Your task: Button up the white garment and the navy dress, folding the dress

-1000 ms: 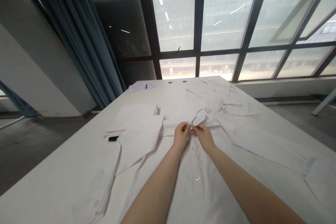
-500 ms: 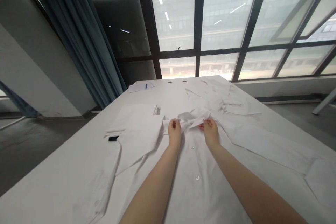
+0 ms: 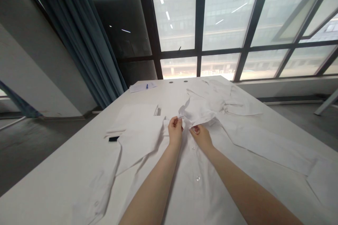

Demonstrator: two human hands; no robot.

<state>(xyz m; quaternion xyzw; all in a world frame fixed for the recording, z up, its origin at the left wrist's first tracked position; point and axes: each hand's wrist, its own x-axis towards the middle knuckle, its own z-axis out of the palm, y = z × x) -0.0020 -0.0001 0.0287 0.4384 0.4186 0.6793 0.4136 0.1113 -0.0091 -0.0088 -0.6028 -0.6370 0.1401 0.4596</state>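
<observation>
A white button-up shirt (image 3: 196, 197) lies front side up with its sleeves spread to both sides. Its collar (image 3: 199, 110) stands partly raised at the far end. My left hand (image 3: 175, 130) pinches the left side of the collar opening. Close beside it, my right hand (image 3: 201, 137) is closed on the collar's right edge, near the middle of the front. Below the hands, clear buttons (image 3: 198, 178) run down the placket. What lies under my fingertips is hidden.
Another white garment (image 3: 219, 95) lies crumpled at the back right of the white table (image 3: 66, 168). A dark flat object (image 3: 113, 139) shows beside the left sleeve. Papers (image 3: 139, 87) with a blue pen (image 3: 147, 86) lie at the far left corner.
My right hand has moved left and slightly down, drawing the collar's right side toward my left hand. The collar now stands up more. My left hand has hardly moved.
</observation>
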